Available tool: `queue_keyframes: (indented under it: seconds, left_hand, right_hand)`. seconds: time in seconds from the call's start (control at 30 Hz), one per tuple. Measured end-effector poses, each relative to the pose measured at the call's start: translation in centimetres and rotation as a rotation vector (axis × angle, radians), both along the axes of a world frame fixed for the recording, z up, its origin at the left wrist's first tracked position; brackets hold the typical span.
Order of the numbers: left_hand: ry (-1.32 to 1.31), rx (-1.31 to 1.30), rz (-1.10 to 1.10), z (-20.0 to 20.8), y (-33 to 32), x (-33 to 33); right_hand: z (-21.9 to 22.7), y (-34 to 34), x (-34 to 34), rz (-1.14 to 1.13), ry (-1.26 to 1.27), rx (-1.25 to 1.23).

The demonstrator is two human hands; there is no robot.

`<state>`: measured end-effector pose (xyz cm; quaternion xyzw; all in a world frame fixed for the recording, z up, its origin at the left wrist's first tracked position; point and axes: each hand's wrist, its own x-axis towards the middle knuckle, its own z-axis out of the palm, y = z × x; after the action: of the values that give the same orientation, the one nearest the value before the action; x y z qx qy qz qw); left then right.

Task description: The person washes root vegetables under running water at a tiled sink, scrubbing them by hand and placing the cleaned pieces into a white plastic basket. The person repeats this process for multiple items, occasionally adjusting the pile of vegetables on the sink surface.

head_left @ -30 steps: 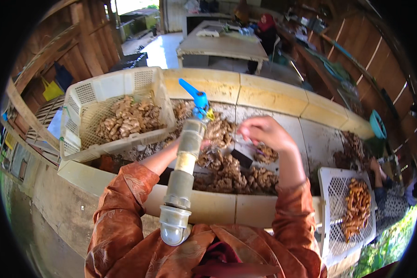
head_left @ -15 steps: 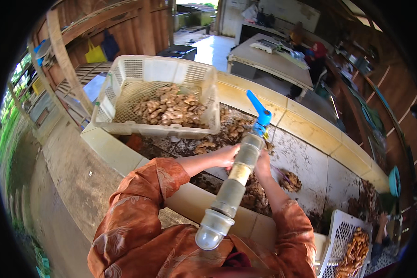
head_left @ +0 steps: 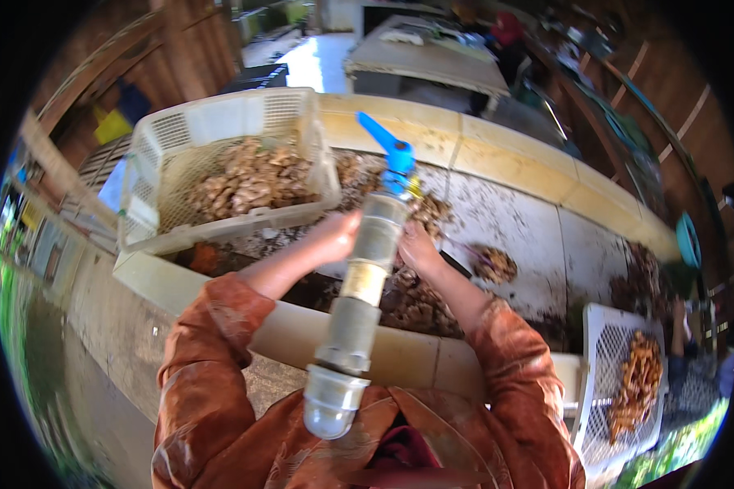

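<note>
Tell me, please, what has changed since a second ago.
The right hand has moved left, to beside the pipe; the left hand has shifted left, partly out from behind it. Any hold is hidden. The white crate and mesh tray stayed put.

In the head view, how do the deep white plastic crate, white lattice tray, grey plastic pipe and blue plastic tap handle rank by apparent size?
1. Deep white plastic crate
2. White lattice tray and grey plastic pipe: too alike to rank
3. Blue plastic tap handle
</note>
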<state>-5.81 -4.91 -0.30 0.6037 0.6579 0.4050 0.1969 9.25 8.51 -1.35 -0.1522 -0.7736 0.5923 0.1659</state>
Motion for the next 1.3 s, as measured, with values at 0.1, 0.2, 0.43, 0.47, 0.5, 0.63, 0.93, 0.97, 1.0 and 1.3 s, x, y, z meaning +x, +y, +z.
queue_keyframes:
  seconds: [0.1, 0.2, 0.43, 0.47, 0.5, 0.63, 0.93, 0.97, 1.0, 1.3]
  left_hand:
    - [0.177, -0.031, 0.052, 5.1, -0.7, -1.9]
    - [0.662, -0.216, 0.261, 10.6, -1.4, -5.7]
    - [1.356, 0.057, 0.368, 13.1, -2.4, -11.5]
    - [1.189, 0.069, 0.262, 12.1, -1.4, -10.6]
    - [1.019, 0.087, 0.164, 11.0, -0.2, -9.2]
    - [0.536, -0.130, -0.510, 3.3, 5.0, -0.5]
    - [0.583, -0.336, -0.470, -4.9, 10.2, 4.1]
    - [0.458, -0.325, -0.390, -4.7, 10.1, 3.7]
    - [0.333, -0.313, -0.308, -4.5, 9.7, 3.2]
    - [-1.232, -0.134, -0.070, -2.0, 5.8, 3.0]
  right_hand:
    - [0.7, 3.5, 1.1, 0.126, 0.105, 0.088]
    - [0.7, 8.2, 3.6, 0.115, -0.161, 0.081]
    - [-3.8, 14.5, 9.6, 0.102, -0.501, 0.638]
    - [-4.3, 14.6, 9.4, 0.101, -0.519, 0.655]
    - [-4.8, 14.4, 9.2, 0.106, -0.496, 0.674]
    - [-5.2, 12.6, 8.4, 0.112, -0.690, 0.823]
    - [-5.7, 10.7, 9.1, 0.372, -0.836, 0.751]
    - [-6.0, 10.9, 9.0, 0.379, -0.831, 0.761]
    - [-6.5, 10.8, 8.9, 0.364, -0.768, 0.770]
    - [-2.3, 10.6, 7.8, -0.057, -0.444, 0.124]
